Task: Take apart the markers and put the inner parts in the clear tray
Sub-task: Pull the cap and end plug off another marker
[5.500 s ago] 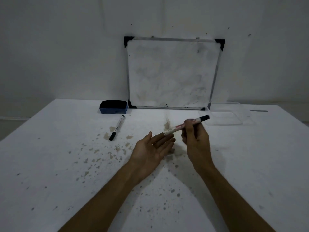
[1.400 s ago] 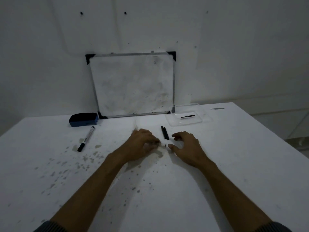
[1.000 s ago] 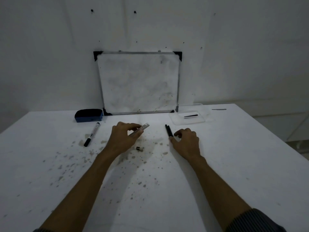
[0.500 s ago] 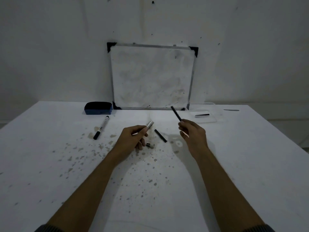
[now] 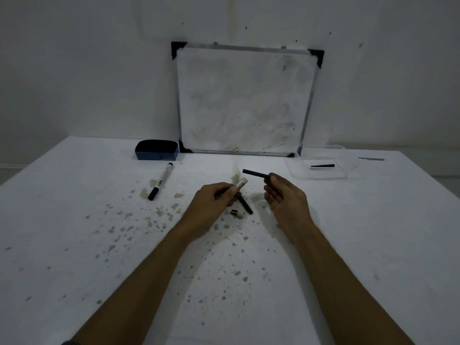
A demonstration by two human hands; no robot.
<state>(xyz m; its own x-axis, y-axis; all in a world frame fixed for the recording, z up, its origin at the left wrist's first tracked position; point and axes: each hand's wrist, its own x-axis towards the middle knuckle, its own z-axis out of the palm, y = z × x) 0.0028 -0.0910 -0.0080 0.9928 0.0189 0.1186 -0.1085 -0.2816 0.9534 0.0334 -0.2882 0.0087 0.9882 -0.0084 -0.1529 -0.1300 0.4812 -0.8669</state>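
My left hand (image 5: pixel 214 204) grips an empty white marker barrel (image 5: pixel 241 183), its open end pointing up and right. My right hand (image 5: pixel 285 197) pinches a black inner ink stick (image 5: pixel 255 173) by one end, the stick pointing left toward the barrel's mouth, a short gap between them. On the table below my hands lie a black cap piece (image 5: pixel 246 206) and a small end plug (image 5: pixel 237 213). The clear tray (image 5: pixel 296 173) stands at the back right with one black inner part (image 5: pixel 322 166) in it. An intact marker (image 5: pixel 161 181) lies to the left.
A small whiteboard (image 5: pixel 245 100) leans against the wall at the back. A blue eraser (image 5: pixel 156 150) sits to its left. A thin dark strip (image 5: pixel 371 159) lies at the far right. The white table (image 5: pixel 74 245) is speckled with stains.
My right hand picked a black stick off the table, lifted it and has now turned it level toward the barrel. My left hand raised the barrel. Earlier the marker was whole.
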